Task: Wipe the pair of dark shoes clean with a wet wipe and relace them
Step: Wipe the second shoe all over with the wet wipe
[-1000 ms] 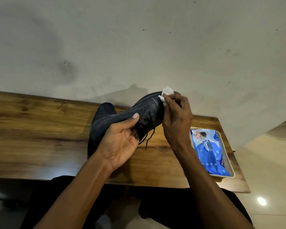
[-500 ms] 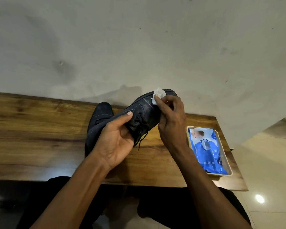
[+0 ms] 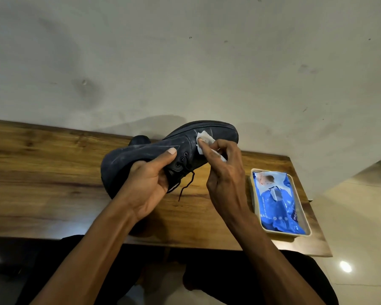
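Note:
A dark shoe (image 3: 141,155) is held tilted above the wooden table (image 3: 42,172), toe up to the right. My left hand (image 3: 150,186) grips it at the heel and collar, thumb along the side. My right hand (image 3: 224,172) presses a white wet wipe (image 3: 204,139) against the shoe's toe side. A loose black lace (image 3: 186,187) dangles from the eyelets. Behind the held shoe, a small part of the second dark shoe (image 3: 140,140) shows on the table near the wall.
A cream tray (image 3: 256,208) at the table's right end holds a blue pack of wet wipes (image 3: 277,205). The wall runs right behind the table. Tiled floor lies to the right; my dark-clothed legs are under the front edge.
My right hand slid the wipe from the shoe's top edge down onto the side of the toe. The shoe has tipped, showing more of its side.

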Available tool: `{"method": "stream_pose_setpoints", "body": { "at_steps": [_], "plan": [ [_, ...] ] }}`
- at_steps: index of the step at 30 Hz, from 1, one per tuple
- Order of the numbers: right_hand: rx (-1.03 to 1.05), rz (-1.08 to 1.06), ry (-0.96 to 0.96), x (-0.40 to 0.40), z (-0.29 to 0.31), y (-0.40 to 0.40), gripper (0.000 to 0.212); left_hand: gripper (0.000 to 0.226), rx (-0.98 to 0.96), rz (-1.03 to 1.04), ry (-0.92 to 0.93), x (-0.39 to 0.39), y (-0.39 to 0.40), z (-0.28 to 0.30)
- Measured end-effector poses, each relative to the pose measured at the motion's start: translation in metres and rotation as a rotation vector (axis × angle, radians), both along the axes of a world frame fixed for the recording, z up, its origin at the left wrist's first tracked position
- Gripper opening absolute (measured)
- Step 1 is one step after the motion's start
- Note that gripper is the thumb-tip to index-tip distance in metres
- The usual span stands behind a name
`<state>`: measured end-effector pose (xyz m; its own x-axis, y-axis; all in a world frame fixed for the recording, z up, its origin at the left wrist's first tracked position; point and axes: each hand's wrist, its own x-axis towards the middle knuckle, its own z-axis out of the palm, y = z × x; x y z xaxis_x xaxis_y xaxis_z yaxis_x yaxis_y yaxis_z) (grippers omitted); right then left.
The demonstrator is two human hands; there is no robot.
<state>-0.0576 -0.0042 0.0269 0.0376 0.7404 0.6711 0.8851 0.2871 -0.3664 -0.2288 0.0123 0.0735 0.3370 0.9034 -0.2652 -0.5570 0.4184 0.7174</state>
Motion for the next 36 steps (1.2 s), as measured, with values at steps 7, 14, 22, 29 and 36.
{"method": "stream_pose_setpoints", "body": {
  "at_steps": [7,14,22,29,36],
  "plan": [
    [0.002,0.019,-0.003,-0.005,-0.002,0.012,0.050,0.039,0.016,0.009,0.088,-0.008,0.002,-0.003],
    [-0.044,0.018,-0.015,-0.006,0.008,0.016,0.048,0.060,-0.005,0.031,0.163,-0.001,-0.003,-0.007],
    [-0.028,0.017,0.004,-0.007,0.004,0.004,0.052,0.031,-0.060,0.068,-0.076,0.003,-0.005,0.003],
    [-0.012,-0.002,-0.005,-0.010,0.002,-0.003,0.050,0.027,-0.155,0.070,-0.193,0.004,-0.007,0.010],
    [-0.008,0.034,0.031,-0.015,-0.006,-0.008,0.048,0.029,-0.183,0.112,-0.291,0.003,-0.002,0.010]
  ]
}}
